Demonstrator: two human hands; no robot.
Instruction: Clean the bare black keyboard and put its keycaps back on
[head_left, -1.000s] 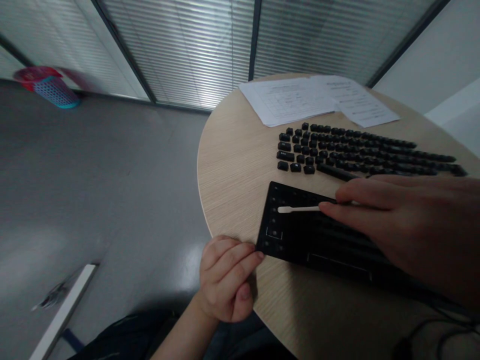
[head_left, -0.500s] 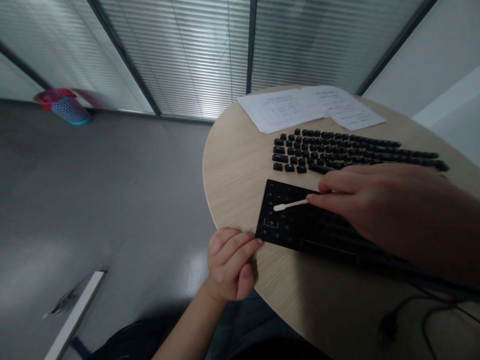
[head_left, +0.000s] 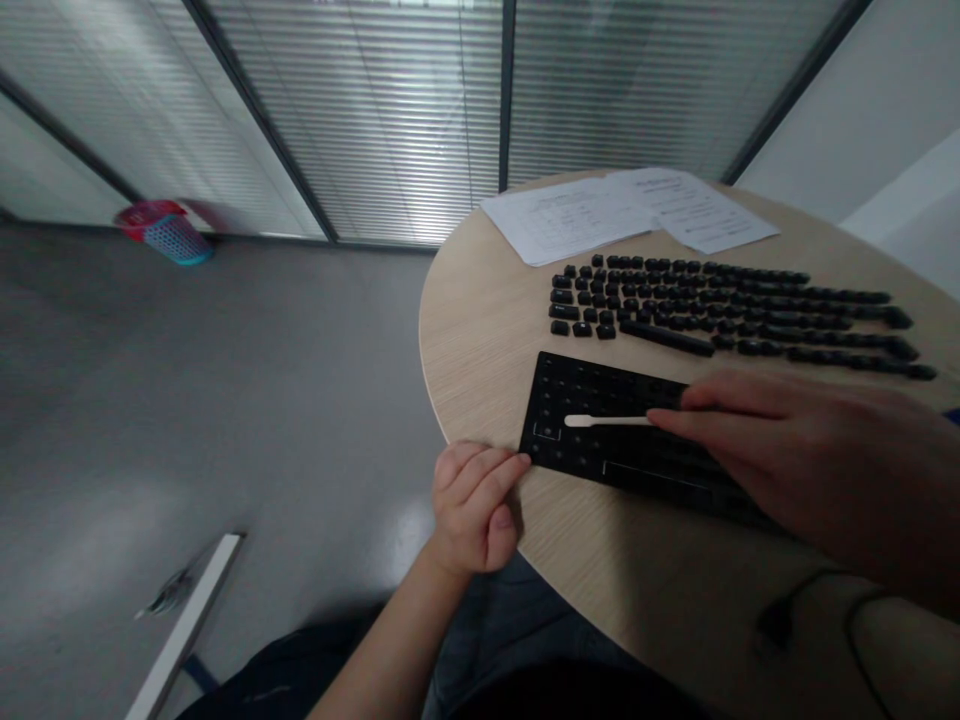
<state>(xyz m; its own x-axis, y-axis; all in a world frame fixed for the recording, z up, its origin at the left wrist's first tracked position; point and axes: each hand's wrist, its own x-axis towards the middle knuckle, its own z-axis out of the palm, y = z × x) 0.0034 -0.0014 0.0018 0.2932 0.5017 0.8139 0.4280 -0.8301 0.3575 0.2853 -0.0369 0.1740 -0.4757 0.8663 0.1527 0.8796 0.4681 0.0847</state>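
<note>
A black keyboard base (head_left: 600, 455) without its keycaps lies on the round wooden table (head_left: 487, 310). My left hand (head_left: 480, 505) is closed at the table edge, its fingertips on the base's left corner. Between the thumb and fingers of my right hand (head_left: 795, 450) is a thin white cleaning swab (head_left: 607, 421). Its rounded tip points left over the left part of the base; whether it touches cannot be told. My right hand hides much of the base's right side. Loose black keycaps (head_left: 667, 340) lie in rows behind the base.
Printed papers (head_left: 577, 215) lie at the table's far side. A black cable (head_left: 776, 620) is near the front right. On the floor to the left stand a red and blue basket (head_left: 176, 238) and a white bar (head_left: 184, 625). Blinds (head_left: 405, 120) hang behind glass.
The swab has moved rightward along the keyboard base with my right hand, and its shaft lies more level. My left hand keeps its place at the corner. The view has shifted slightly.
</note>
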